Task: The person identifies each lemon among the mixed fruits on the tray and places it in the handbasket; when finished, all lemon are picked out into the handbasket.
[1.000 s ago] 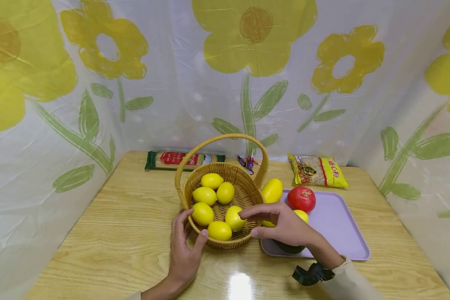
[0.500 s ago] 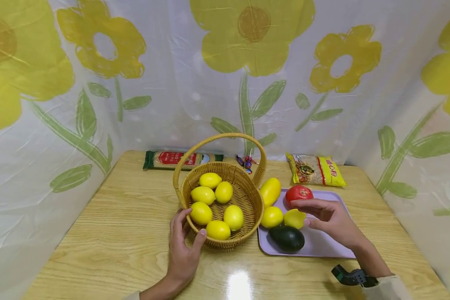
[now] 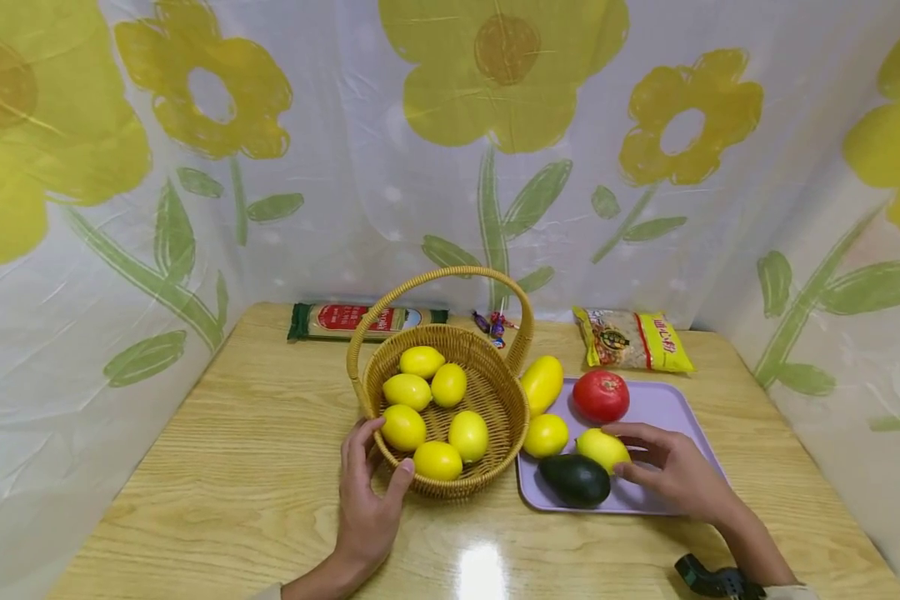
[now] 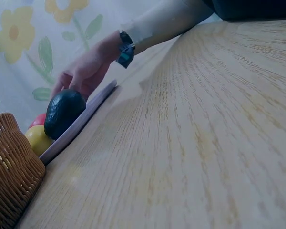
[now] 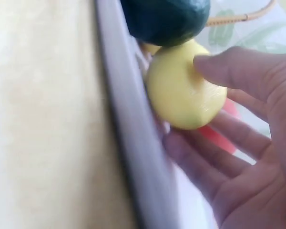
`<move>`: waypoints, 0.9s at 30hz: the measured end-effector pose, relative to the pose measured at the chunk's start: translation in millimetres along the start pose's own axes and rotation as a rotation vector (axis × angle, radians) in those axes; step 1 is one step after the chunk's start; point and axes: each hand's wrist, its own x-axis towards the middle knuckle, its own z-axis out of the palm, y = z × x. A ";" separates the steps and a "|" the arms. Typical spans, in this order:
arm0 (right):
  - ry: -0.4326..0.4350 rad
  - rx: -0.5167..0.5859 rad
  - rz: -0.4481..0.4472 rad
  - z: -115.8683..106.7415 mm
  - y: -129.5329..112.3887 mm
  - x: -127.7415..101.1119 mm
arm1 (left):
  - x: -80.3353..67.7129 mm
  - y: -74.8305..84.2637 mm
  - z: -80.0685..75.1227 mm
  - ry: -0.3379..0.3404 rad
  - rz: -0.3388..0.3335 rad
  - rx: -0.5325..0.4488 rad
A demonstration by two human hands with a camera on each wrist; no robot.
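A wicker basket point(image 3: 487, 400) with a tall arched handle holds several lemons point(image 3: 403, 428). My left hand point(image 3: 367, 508) grips its near left rim, thumb and fingertips hooked on the edge. On the purple tray point(image 3: 671, 408) to the right, my right hand point(image 3: 675, 471) has its thumb and fingers around a lemon point(image 3: 602, 450); in the right wrist view the thumb presses this lemon point(image 5: 183, 88) with fingers beneath and behind it. A dark green avocado point(image 3: 574, 480), another lemon point(image 3: 546, 436) and a red pomegranate point(image 3: 601, 396) lie close by on the tray.
A yellow mango point(image 3: 542, 383) lies between the basket and the tray's far left corner. Along the back stand a green-ended noodle pack point(image 3: 330, 320), a few wrapped candies point(image 3: 497, 325) and a yellow food bag point(image 3: 633, 340). A flowered curtain point(image 3: 420, 208) encloses the table.
My right hand has withdrawn from over the basket to the tray and come around a lemon there, which has shifted slightly toward me. The left hand stays on the basket rim.
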 end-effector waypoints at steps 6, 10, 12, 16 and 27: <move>0.026 0.041 0.063 7.1 2.1 -3.0 | 1.8 0.9 0.0 0.017 0.024 -0.006; 0.044 0.014 0.043 5.2 -0.8 -2.2 | 1.4 0.8 1.0 0.013 0.024 -0.014; 0.042 0.021 0.023 0.5 -4.3 -1.9 | 0.4 0.7 1.1 0.008 0.015 -0.011; -0.008 0.079 -0.013 -12.6 -22.8 3.7 | -0.6 0.7 0.4 0.004 -0.002 -0.004; -0.168 0.055 -0.254 8.7 -99.8 58.2 | -0.1 1.2 1.2 0.005 -0.004 -0.005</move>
